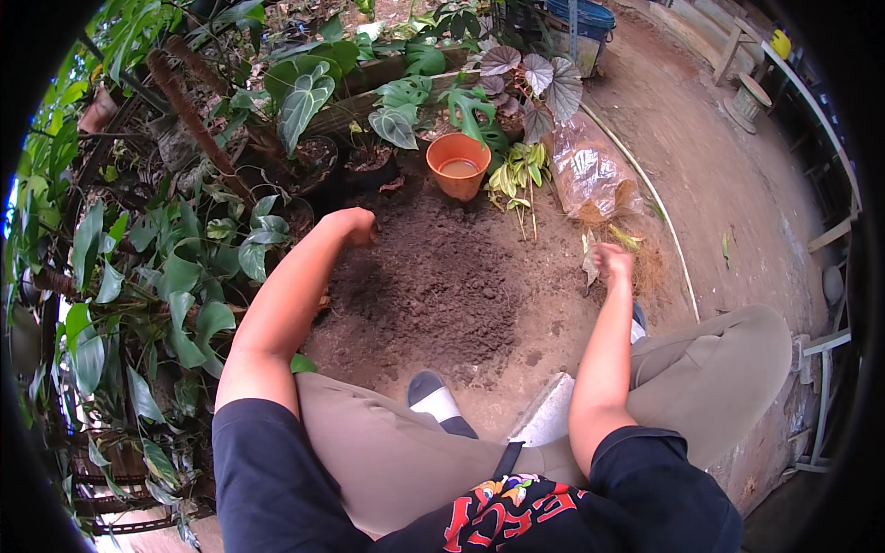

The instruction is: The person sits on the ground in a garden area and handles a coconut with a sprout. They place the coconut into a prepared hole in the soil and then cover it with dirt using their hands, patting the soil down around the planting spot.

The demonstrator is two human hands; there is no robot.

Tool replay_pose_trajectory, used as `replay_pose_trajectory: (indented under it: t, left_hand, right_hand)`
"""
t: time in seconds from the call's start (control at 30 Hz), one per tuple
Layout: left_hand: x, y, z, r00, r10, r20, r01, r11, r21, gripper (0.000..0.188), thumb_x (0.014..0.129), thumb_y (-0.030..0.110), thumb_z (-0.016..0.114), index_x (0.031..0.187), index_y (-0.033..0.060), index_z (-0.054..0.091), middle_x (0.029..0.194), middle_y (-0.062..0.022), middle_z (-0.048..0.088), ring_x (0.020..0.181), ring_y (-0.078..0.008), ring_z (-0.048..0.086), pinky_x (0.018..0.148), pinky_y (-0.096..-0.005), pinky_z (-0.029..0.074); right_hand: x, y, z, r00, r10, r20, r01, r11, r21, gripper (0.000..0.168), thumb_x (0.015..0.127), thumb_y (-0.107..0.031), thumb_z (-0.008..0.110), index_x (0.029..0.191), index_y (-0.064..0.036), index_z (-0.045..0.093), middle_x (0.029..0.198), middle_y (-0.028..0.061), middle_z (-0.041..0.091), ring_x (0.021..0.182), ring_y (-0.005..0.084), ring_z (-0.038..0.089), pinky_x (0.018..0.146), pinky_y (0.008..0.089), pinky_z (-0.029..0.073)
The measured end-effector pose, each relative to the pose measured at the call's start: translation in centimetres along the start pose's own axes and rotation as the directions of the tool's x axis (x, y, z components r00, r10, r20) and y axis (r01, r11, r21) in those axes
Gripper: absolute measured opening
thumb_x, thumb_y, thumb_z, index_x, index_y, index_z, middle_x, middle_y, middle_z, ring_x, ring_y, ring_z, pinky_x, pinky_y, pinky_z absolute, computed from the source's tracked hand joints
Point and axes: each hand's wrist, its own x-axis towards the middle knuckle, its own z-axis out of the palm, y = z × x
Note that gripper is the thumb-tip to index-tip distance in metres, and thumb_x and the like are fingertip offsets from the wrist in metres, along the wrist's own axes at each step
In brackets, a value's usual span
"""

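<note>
A patch of dark, crumbly soil [449,290] is spread on the ground before me. My left hand [358,227] hangs over its upper left side, fingers curled downward and their tips hidden. On the other side, my right hand [614,261] is blurred, close beside a pale dry leaf [590,259]; whether it grips the leaf is unclear. Loose brown fibre [653,269] lies just beyond that hand, below a clear plastic bag [594,166] of similar fibre. An orange plastic pot [458,166] with brownish contents stands at the soil's far edge. Yellow-green leafy cuttings [520,173] lie to its right.
Dense potted foliage [187,297] crowds the left side. A begonia-like plant [543,79] leans over the bag. A thin pale hose or cord [650,183] curves along the right. A blue bucket [588,21] stands at the back. Beneath me is a pale block-like seat [546,415].
</note>
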Motion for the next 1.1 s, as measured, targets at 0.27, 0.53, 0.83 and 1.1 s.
replay_pose_trajectory:
  t: [0.27, 0.53, 0.83, 1.1]
  left_hand:
    - [-2.6, -3.9, 2.3, 0.994, -0.104, 0.035, 0.105, 0.994, -0.039, 0.034, 0.082, 0.027, 0.073, 0.112, 0.0107, 0.074, 0.106, -0.0119, 0.074, 0.100, -0.0291, 0.070, 0.087, -0.0394, 0.055]
    - [-2.4, -2.4, 0.6, 0.937, -0.135, 0.321, 0.172, 0.981, -0.090, 0.029, 0.088, 0.024, 0.069, 0.108, 0.0046, 0.074, 0.098, -0.0121, 0.076, 0.091, -0.0288, 0.072, 0.083, -0.0409, 0.058]
    - [-2.2, -9.6, 6.2, 0.858, -0.282, 0.430, 0.440, 0.835, -0.330, 0.034, 0.095, 0.011, 0.058, 0.126, -0.0003, 0.064, 0.130, -0.0188, 0.064, 0.121, -0.0327, 0.061, 0.101, -0.0425, 0.053]
    - [-4.9, -8.4, 7.4, 0.854, -0.183, 0.486, 0.285, 0.948, -0.143, 0.034, 0.094, 0.018, 0.061, 0.123, 0.0006, 0.065, 0.129, -0.0174, 0.063, 0.116, -0.0330, 0.062, 0.097, -0.0422, 0.053]
  right_hand:
    - [-6.0, -0.8, 7.1, 0.950, -0.242, -0.199, -0.035, 0.549, -0.835, 0.048, 0.083, -0.010, 0.068, 0.131, -0.010, 0.064, 0.119, 0.0221, 0.069, 0.115, 0.0364, 0.064, 0.097, 0.0464, 0.051]
    - [-15.8, 4.9, 19.4, 0.743, -0.493, 0.452, 0.635, 0.304, -0.711, 0.034, 0.089, -0.011, 0.057, 0.121, -0.015, 0.069, 0.107, 0.0227, 0.071, 0.101, 0.0393, 0.069, 0.091, 0.0479, 0.055]
    - [-27.4, 5.2, 25.3, 0.714, -0.203, 0.670, 0.668, 0.484, -0.565, 0.024, 0.084, -0.018, 0.074, 0.106, -0.010, 0.075, 0.101, 0.0194, 0.072, 0.093, 0.0366, 0.070, 0.085, 0.0462, 0.056]
    - [-20.9, 3.4, 26.0, 0.759, -0.090, 0.645, -0.131, 0.949, 0.288, 0.015, 0.089, -0.009, 0.075, 0.100, 0.001, 0.071, 0.086, 0.0054, 0.072, 0.070, 0.0099, 0.064, 0.061, 0.0245, 0.052]
